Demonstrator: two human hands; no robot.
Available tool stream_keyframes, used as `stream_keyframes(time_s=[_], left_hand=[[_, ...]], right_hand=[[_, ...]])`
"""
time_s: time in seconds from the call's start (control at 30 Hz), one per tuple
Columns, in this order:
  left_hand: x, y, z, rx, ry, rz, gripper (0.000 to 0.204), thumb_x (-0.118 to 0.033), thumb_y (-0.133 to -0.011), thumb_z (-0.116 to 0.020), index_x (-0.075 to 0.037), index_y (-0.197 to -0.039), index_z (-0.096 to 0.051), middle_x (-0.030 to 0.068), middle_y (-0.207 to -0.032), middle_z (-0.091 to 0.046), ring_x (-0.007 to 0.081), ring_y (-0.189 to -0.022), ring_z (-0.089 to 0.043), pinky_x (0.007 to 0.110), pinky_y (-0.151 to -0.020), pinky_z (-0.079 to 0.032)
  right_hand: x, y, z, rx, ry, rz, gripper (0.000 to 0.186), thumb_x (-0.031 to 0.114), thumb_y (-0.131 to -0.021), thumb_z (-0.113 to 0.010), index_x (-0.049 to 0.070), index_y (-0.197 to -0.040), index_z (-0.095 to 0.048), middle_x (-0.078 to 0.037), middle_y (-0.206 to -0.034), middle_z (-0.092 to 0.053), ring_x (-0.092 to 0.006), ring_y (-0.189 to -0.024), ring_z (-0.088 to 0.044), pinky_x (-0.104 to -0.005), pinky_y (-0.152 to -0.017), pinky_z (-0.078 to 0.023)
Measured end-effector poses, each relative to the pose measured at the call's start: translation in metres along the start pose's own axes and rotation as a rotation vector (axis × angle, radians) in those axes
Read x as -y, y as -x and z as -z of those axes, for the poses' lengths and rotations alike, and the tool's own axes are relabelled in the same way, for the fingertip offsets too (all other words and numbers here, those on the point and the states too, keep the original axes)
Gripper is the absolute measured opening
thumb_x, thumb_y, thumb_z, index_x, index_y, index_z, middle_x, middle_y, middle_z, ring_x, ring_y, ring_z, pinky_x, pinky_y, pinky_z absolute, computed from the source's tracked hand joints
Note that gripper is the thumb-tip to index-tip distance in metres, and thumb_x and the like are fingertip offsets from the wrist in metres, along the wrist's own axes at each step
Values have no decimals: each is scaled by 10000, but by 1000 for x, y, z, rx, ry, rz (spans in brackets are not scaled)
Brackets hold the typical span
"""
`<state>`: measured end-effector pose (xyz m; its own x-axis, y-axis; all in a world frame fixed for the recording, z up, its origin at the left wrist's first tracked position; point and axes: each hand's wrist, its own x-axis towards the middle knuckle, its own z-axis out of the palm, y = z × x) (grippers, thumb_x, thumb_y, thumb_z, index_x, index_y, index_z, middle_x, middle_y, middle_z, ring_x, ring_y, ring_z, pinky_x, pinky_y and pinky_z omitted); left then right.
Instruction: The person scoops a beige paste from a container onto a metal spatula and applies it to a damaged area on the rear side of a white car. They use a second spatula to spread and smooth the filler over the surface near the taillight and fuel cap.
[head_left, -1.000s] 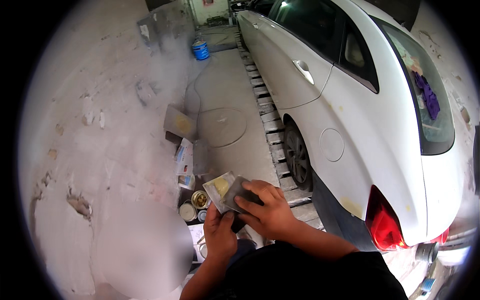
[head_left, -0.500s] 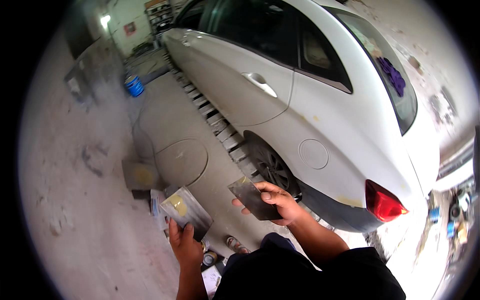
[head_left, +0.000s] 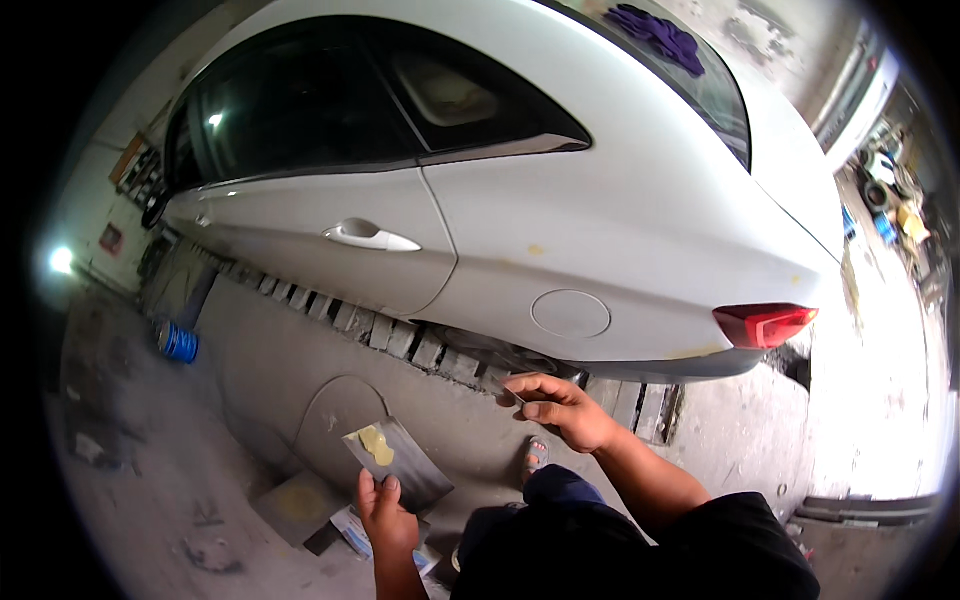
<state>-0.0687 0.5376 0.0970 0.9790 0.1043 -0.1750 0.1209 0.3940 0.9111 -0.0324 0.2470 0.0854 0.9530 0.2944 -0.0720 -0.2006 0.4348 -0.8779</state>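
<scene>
In my left hand (head_left: 388, 512) is a flat grey sheet (head_left: 418, 470), gripped at its near edge between thumb and fingers. A blob of pale yellow putty (head_left: 376, 446) lies on its upper left part. My right hand (head_left: 568, 412) pinches a thin dark scraper (head_left: 512, 393), turned almost edge-on so that little of its blade shows. Beyond both hands stands a white car (head_left: 650, 220), nearest my right hand at its rear wheel. Yellowish patches (head_left: 535, 250) mark the rear panel, and another smear (head_left: 692, 353) runs along its lower edge by the red tail light (head_left: 766, 326).
On the floor to the left are a blue can (head_left: 178, 342), a looped hose (head_left: 340, 380) and a stained grey board (head_left: 298, 502). Slatted blocks (head_left: 400, 340) line the floor beside the car. A purple cloth (head_left: 658, 38) rests on the rear window. Clutter fills the far right.
My view has swung right, toward the car's rear. The scraper has turned from showing its broad face to nearly edge-on. My left hand still holds the sheet with putty.
</scene>
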Motion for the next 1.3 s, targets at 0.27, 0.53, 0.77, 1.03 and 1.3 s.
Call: stream_keyframes(time_s=[0.27, 0.53, 0.77, 1.03, 1.3], left_hand=[[8, -105, 3, 226, -48, 195, 325, -24, -883, -556, -13, -1204, -510, 20, -1088, -569, 86, -939, -501, 241, -882, -384], [21, -217, 18, 665, -57, 421, 306, -11, -894, -516, -11, -1200, -512, 59, -1168, -581, 139, -1058, -533, 290, -963, -391], [32, -289, 82, 756, -288, 621, 227, -1, -889, -534, -8, -1117, -543, 45, -1078, -614, 97, -961, -557, 248, -863, -429], [67, -310, 130, 782, -325, 865, 257, 22, -863, -568, -8, -1119, -557, 89, -1133, -625, 172, -1055, -574, 312, -978, -410], [93, -318, 168, 805, -389, 902, 259, 25, -866, -570, -10, -1122, -564, 96, -1141, -625, 190, -1058, -578, 337, -983, -414]], right_hand=[[14, -17, -2, -475, 731, 195, 419, 188, -829, -657, 76, -1224, -569, -155, -1285, -486, -318, -1181, -482, -386, -953, -417], [-19, -68, -29, -1000, 1267, 184, 404, 152, -761, -672, 113, -1153, -582, -115, -1226, -509, -352, -1111, -478, -455, -911, -395], [-38, -137, -51, -1365, 1465, 106, 439, 164, -741, -670, 130, -1168, -573, -111, -1269, -491, -350, -1151, -461, -476, -915, -389], [-52, -180, -38, -1544, 1637, 111, 446, 152, -752, -651, 169, -1189, -563, -91, -1286, -478, -354, -1133, -462, -471, -890, -379], [-70, -200, -20, -1614, 1676, 169, 446, 135, -746, -644, 185, -1184, -573, -89, -1289, -475, -356, -1128, -457, -459, -870, -373]])
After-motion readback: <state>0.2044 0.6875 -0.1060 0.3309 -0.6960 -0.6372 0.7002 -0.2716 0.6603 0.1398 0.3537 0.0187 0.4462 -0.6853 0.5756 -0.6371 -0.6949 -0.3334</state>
